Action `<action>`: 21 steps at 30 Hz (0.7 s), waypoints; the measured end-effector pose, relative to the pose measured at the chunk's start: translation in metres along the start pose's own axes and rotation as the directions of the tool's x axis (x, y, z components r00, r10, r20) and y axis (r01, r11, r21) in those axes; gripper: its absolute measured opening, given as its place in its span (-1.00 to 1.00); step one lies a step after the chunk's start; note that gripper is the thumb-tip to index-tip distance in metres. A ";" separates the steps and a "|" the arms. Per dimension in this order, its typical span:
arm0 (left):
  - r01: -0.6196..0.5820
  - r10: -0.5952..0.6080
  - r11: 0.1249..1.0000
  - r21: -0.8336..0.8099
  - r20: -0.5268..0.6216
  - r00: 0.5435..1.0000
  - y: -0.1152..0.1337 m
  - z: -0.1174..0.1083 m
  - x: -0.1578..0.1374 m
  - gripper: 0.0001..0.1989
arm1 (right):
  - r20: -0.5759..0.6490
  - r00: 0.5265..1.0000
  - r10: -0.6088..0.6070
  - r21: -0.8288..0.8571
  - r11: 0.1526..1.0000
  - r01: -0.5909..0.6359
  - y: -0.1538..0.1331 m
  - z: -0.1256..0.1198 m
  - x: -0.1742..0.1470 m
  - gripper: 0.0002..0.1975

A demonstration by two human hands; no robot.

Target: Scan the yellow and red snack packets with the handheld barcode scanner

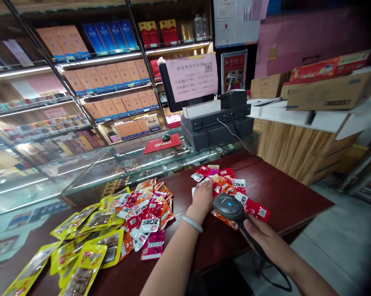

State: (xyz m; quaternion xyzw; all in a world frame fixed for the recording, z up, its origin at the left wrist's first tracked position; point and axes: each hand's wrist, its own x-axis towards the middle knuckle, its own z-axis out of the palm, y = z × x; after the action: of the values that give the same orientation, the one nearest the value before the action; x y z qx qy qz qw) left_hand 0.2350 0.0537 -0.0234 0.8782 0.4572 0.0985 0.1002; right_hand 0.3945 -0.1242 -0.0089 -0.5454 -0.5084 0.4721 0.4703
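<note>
My right hand (261, 232) is wrapped round the handle of a black barcode scanner (229, 205), whose head shows a small blue light. The scanner head hangs over a pile of small red and orange snack packets (224, 183) on the dark red table. At the left side of that pile lies my left hand (204, 192), with a pale bangle on its wrist. Its fingers reach among the packets, and their tips are partly hidden. Left of my arm is a second heap of red, orange and purple packets (148, 209), beside larger yellow-edged snack packs (89, 255).
Behind the table (284, 185) stands a glass counter (117, 160) with a mouse (165, 138) on a red pad. A cash register setup (216, 123) bears a pink sign (191, 78). Cardboard boxes (330, 92) rest on a cabinet at right. Boxed goods fill the shelves.
</note>
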 end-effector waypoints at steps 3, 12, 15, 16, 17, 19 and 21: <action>0.041 -0.041 0.999 0.036 -0.002 0.999 0.001 -0.014 -0.029 -0.34 | -0.002 1.000 -0.001 -0.026 1.000 0.001 0.004 0.000 0.003 -0.39; 0.198 -0.208 0.966 0.165 0.040 0.977 -0.030 -0.040 -0.041 -0.43 | 0.043 0.997 0.065 0.037 0.997 -0.066 0.007 0.003 0.007 -0.37; 0.166 -0.185 0.972 0.168 0.101 0.978 -0.039 -0.037 -0.041 -0.32 | -0.001 0.999 0.055 0.040 0.998 -0.055 0.005 0.002 0.005 -0.36; 0.170 -0.186 0.971 0.167 0.084 0.979 -0.040 -0.036 -0.042 -0.29 | 0.002 0.998 0.064 0.051 0.997 -0.064 0.005 0.002 0.004 -0.36; 0.191 -0.201 0.968 0.160 0.050 0.978 -0.040 -0.034 -0.045 -0.29 | 0.010 0.997 0.079 0.065 0.995 -0.079 0.006 0.002 0.004 -0.35; 0.279 -0.278 0.955 0.103 -0.025 0.960 -0.042 -0.030 -0.051 -0.37 | 0.024 0.994 0.105 0.104 0.989 -0.107 0.007 0.005 0.003 -0.34; 0.379 -0.381 0.925 -0.043 -0.067 0.922 -0.045 -0.028 -0.059 -0.46 | 0.005 0.993 0.117 0.149 0.982 -0.116 0.009 0.010 0.003 -0.33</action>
State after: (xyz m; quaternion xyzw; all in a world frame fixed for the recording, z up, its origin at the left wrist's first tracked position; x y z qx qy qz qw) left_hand 0.1597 0.0327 -0.0135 0.7672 0.6205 0.1165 0.1131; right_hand 0.3855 -0.1216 -0.0191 -0.5384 -0.4380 0.5343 0.4825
